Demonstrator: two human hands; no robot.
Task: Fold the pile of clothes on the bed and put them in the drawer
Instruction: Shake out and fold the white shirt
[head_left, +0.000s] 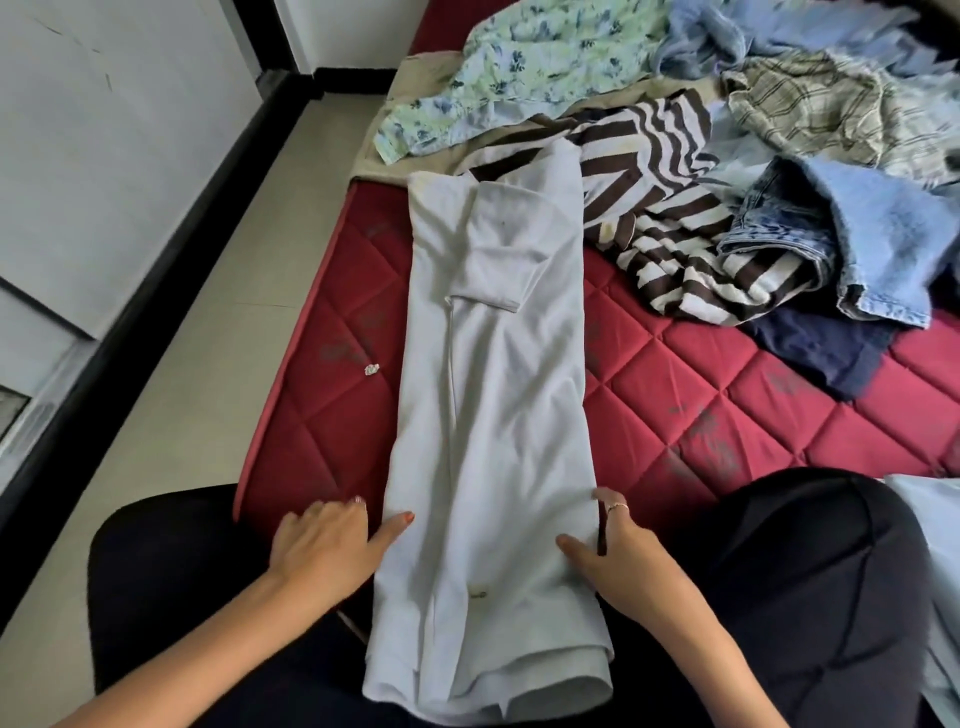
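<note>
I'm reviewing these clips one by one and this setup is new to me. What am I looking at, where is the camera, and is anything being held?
There is no machine here: a person wears a camera on the head, looking down at their own hands. A white shirt, folded into a long strip, lies on a red quilted mattress. The left hand and right hand press on its edges, each thumb on the cloth; whether either grips it is unclear. Unfolded clothes wait beyond: a striped top, a floral garment and jeans.

Bare forearms, no sleeves in view. Left hand (324, 545): orange-red polish on nails. Right hand (618, 551): thin ring (617, 506) on finger. Black trousers (810, 582) on both legs.
</note>
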